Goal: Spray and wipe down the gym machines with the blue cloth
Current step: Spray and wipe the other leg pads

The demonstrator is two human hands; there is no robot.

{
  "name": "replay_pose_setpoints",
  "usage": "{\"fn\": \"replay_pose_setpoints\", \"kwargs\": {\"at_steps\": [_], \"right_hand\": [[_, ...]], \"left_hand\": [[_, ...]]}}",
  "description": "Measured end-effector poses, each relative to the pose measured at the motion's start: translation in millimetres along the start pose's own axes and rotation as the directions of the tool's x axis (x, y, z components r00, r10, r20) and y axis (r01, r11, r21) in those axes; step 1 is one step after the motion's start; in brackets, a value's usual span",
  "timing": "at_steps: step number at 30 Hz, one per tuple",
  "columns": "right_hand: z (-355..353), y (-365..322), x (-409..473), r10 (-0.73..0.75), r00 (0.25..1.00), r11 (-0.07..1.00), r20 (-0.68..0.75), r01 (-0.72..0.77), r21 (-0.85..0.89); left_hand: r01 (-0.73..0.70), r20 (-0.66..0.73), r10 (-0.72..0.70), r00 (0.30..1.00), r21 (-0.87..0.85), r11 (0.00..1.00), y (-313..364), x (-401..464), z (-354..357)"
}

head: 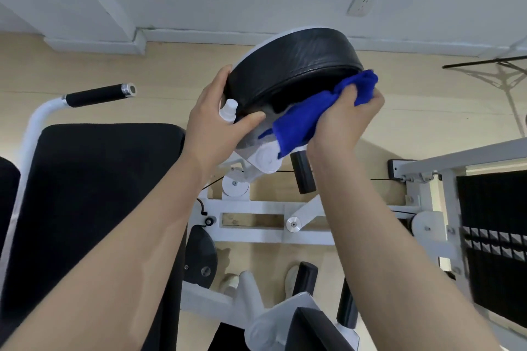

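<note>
Right hand (346, 120) grip: bunched blue cloth (310, 115) against round pad (293, 65) | left hand (216, 117) grip: spray bottle (229, 110), pad edge

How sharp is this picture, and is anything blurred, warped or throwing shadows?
Head view: soft, even lighting; the round black pad and blue cloth in the right hand look fairly sharp. The weight stack at the right edge is smeared by blur. Wide-angle distortion bends the skirting board. A stand casts a faint shadow on the floor.
</note>
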State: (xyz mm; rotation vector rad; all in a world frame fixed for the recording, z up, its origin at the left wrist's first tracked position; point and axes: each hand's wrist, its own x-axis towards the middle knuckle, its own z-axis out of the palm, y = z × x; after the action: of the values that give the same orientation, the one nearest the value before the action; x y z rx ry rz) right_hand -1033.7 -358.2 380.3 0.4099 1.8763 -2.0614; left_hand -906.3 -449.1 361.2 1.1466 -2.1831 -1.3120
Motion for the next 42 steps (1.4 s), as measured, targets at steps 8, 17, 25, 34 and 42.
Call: {"fn": "replay_pose_setpoints", "kwargs": {"at_steps": [8, 17, 25, 34, 42], "right_hand": [[2, 6, -18, 0.031, 0.993, 0.998, 0.111, -0.037, 0.048], [-2, 63, 43, 0.444, 0.889, 0.893, -0.112, -0.449, -0.021], [5, 70, 45, 0.320, 0.939, 0.941, -0.125, -0.299, 0.159], [-4, 96, 69, 0.695, 0.716, 0.712, -0.068, -0.670, 0.211], [-6, 109, 42, 0.610, 0.792, 0.789, -0.016, -0.605, 0.107]], "left_hand": [[-0.003, 0.026, 0.003, 1.000, 0.008, 1.000, 0, 4, -1], [-0.026, -0.003, 0.026, 1.000, 0.026, 0.999, -5, 6, 2], [0.002, 0.017, -0.002, 1.000, 0.003, 1.000, -5, 8, 3], [-0.025, 0.006, 0.025, 1.000, -0.006, 1.000, -8, 4, 2], [-0.062, 0.107, 0.062, 0.992, 0.000, 0.998, 5, 24, -5]]}}
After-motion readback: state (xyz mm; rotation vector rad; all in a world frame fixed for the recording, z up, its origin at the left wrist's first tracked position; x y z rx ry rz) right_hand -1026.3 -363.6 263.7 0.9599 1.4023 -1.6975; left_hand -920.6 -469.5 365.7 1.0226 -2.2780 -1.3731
